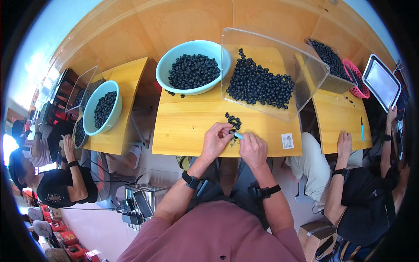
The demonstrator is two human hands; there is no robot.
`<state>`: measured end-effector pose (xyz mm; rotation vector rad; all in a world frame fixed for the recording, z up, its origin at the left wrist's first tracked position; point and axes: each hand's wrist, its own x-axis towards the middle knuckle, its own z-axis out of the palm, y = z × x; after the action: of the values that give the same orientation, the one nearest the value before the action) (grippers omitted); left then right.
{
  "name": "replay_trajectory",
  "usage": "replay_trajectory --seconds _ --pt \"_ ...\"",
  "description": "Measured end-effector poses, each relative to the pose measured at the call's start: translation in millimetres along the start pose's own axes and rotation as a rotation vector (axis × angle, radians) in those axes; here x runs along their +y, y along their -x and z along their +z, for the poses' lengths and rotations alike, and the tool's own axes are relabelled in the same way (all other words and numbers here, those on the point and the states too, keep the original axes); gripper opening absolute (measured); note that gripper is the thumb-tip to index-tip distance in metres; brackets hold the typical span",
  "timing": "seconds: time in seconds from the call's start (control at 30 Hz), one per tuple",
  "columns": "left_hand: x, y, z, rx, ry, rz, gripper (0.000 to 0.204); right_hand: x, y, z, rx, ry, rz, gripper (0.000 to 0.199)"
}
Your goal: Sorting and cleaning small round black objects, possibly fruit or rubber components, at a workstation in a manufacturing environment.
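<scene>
My left hand (pixel 217 139) pinches a small black round part (pixel 232 131) over the near edge of the yellow table (pixel 187 131). My right hand (pixel 254 149) grips a blue-handled tool (pixel 238 136) against that part; its working end is hidden at the fingers. Several loose black parts (pixel 233 118) lie just beyond my fingertips, with small scraps by my hands. Farther back, a light blue basin (pixel 161 72) holds a heap of similar black parts. Beside it on the right, a clear plastic bin (pixel 279 43) lies tipped, black parts spread inside.
A white label (pixel 287 141) is on the table's right side. On the right table are a blue-handled knife (pixel 362 129), another bin (pixel 336 83) and a pink basket (pixel 361 89). One co-worker (pixel 371 205) holds a white tray (pixel 382 82). Another basin (pixel 115 111) stands left, near a seated person (pixel 65 187).
</scene>
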<state>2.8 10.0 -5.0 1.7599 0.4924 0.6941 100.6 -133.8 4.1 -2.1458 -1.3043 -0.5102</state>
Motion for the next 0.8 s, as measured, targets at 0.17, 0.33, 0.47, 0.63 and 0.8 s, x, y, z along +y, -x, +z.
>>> replay_trajectory --seconds 0.17,0.33,0.47,0.63,0.8 --pt "-2.1 -0.1 -0.8 -0.004 0.076 -0.045 0.032 -0.5 -0.7 0.2 -0.007 -0.001 -0.011 0.014" --pt "-2.6 0.0 -0.7 -0.011 0.111 -0.068 0.033 -0.8 -1.3 1.0 -0.012 -0.016 -0.006 0.013" --pt "-5.6 0.1 -2.9 -0.035 0.162 -0.095 0.036 -2.7 -3.0 -1.4 -0.011 -0.009 -0.015 0.012" --pt "-9.6 -1.2 -2.6 -0.065 0.216 -0.143 0.04 -2.5 -2.9 -1.8 -0.019 -0.004 -0.007 0.01" --pt "-5.3 -4.8 -10.8 -0.106 0.318 -0.201 0.044 -0.5 -3.5 -1.1 -0.02 -0.02 0.032 0.007"
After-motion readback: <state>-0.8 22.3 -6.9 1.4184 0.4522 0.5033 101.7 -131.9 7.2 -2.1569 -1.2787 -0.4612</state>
